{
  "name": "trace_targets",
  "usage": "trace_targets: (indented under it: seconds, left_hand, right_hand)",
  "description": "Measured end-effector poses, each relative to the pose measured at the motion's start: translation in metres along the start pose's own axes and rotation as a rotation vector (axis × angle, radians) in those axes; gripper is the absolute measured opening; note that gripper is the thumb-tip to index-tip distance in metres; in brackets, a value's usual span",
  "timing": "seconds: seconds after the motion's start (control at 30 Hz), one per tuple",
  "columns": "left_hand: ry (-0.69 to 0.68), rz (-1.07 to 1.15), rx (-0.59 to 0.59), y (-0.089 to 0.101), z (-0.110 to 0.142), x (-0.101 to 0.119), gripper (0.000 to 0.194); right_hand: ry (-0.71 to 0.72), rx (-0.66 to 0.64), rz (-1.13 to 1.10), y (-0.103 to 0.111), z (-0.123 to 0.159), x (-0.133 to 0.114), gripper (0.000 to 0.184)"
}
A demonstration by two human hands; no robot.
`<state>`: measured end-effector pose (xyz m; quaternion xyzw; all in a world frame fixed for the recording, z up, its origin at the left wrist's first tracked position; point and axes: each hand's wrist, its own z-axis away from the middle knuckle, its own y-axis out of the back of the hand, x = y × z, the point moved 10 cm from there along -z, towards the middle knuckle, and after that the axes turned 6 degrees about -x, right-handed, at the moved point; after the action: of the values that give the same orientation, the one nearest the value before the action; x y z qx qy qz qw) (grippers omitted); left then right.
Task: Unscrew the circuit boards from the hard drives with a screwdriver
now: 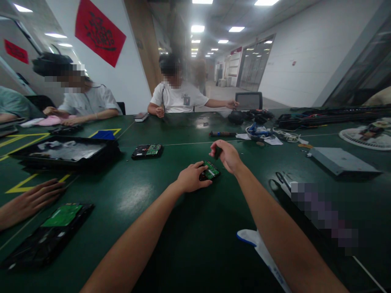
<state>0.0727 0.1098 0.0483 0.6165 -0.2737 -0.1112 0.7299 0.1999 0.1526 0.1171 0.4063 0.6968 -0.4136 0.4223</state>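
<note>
A small hard drive (211, 171) with a green circuit board lies on the green table in front of me. My left hand (193, 177) grips its left end, fingers along the far side and thumb along the near side. Just above the drive's far right side, my right hand (226, 155) is closed around a short dark screwdriver (218, 152). Its thin tip points down towards the board, but whether it touches cannot be made out. Another hard drive (147, 151) lies farther off to the left.
At left, a co-worker's hand (33, 201) rests near a larger black device with a green board (62, 215). Black trays (64, 152) stand beyond. A grey metal box (343, 160), a white-and-blue glove (259, 248), cables (259, 131) and a pen-like tool (224, 134) lie around. Two people sit opposite.
</note>
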Motion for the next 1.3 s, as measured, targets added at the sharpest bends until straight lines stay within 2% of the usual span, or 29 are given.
trace_targets:
  seconds: [0.1,0.2,0.37,0.57,0.87,1.1,1.3]
  left_hand:
    - [0.0,0.005,0.008,-0.001,0.0,-0.001,0.084]
    - [-0.008,0.01,0.015,-0.001,-0.001,-0.002,0.084]
    - [0.009,0.016,0.001,-0.002,-0.002,-0.004,0.085]
    - [0.005,0.011,0.002,-0.002,-0.001,-0.002,0.085]
    - [0.011,0.014,-0.003,-0.001,-0.002,-0.002,0.085]
    - [0.005,0.016,0.009,-0.002,-0.002,-0.004,0.085]
    - [0.01,0.019,-0.001,-0.002,-0.001,-0.004,0.084]
  right_hand:
    - [0.001,0.05,-0.08,0.009,0.0,0.001,0.032]
    - [-0.011,0.036,-0.123,0.014,-0.001,0.002,0.031]
    - [-0.011,0.059,-0.016,0.019,-0.002,0.003,0.023]
    - [0.036,0.052,0.001,0.01,-0.003,0.005,0.025]
    - [-0.004,0.005,-0.037,0.001,-0.001,0.007,0.035]
    - [0.049,0.095,0.038,0.014,-0.001,0.003,0.022]
    - [-0.002,0.009,0.003,0.003,-0.001,0.006,0.027]
